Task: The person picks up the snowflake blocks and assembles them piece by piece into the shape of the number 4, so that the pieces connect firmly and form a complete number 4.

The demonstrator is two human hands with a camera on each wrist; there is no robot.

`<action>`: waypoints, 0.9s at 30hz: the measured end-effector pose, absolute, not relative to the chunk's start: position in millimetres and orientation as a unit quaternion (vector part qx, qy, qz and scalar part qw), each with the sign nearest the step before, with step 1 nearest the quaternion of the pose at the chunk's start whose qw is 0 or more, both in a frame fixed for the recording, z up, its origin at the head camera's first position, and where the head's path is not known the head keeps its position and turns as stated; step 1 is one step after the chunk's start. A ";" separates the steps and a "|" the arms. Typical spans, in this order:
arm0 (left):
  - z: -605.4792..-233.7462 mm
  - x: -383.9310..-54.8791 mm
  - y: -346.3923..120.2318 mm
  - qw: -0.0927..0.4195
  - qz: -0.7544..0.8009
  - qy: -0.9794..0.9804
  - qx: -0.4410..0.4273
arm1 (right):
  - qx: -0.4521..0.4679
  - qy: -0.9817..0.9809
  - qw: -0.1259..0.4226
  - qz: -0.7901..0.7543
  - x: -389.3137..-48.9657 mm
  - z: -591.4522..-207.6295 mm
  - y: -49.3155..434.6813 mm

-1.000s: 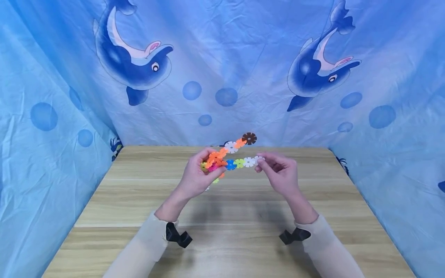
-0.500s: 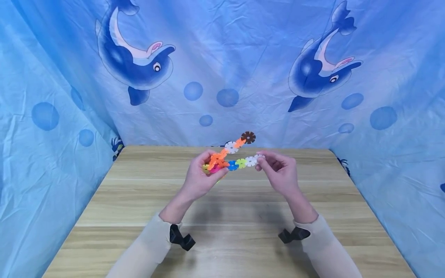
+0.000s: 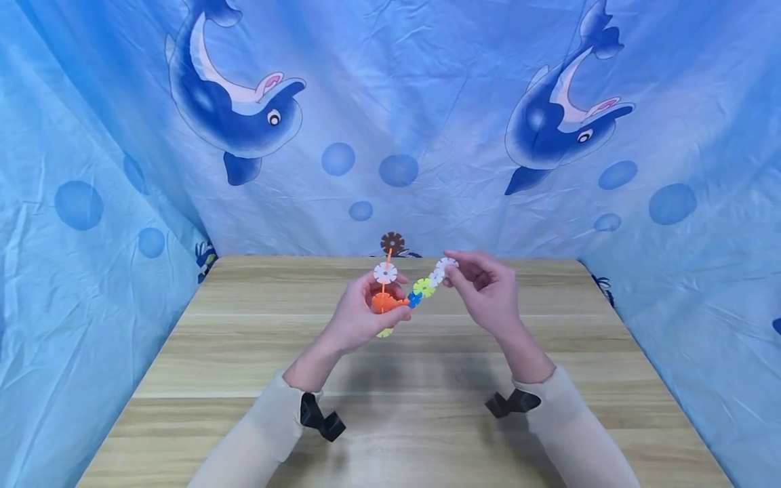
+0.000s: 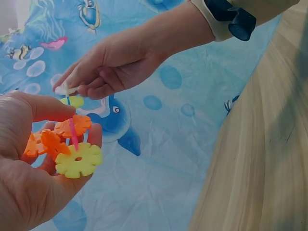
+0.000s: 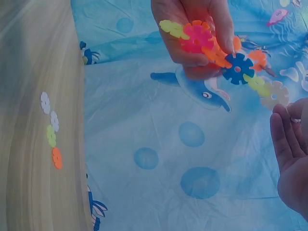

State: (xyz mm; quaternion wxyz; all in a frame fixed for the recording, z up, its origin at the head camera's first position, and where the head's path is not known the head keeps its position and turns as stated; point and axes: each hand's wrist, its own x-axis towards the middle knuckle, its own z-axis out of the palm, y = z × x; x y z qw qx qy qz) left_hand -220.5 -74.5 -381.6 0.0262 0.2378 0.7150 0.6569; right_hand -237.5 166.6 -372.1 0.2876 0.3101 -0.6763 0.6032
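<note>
A linked construction of notched plastic snowflake discs hangs between both hands above the table. My left hand grips its orange discs, thumb across them near a blue disc. My right hand pinches the end white disc between thumb and fingers. From there the arm slants down through another white disc to a yellow-green disc and the blue one. A second branch rises from the orange part, with a white disc and a brown disc on top. A yellow disc and pink disc show by the left palm.
A short chain of white, yellow-green and orange discs lies on the wooden table, hidden behind the left hand in the head view. A blue dolphin-print curtain encloses the table's back and sides. Each wrist wears a black mount.
The brown-tipped branch has swung left and now stands nearly upright. The end pinched by the right hand has risen, so that arm slants. My left hand has shifted slightly right.
</note>
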 end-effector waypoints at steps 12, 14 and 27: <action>-387.0 -220.1 -73.8 0.040 0.676 0.705 0.211 | 0.330 -0.660 0.251 0.627 -243.3 -370.8 149.1; -387.5 -220.9 -76.3 0.027 0.682 0.699 0.213 | 0.314 -0.665 0.225 0.639 -248.4 -376.0 147.9; -382.9 -219.9 -87.5 -0.001 0.736 0.636 0.234 | 0.237 -0.885 -0.022 0.399 -298.2 -449.2 108.9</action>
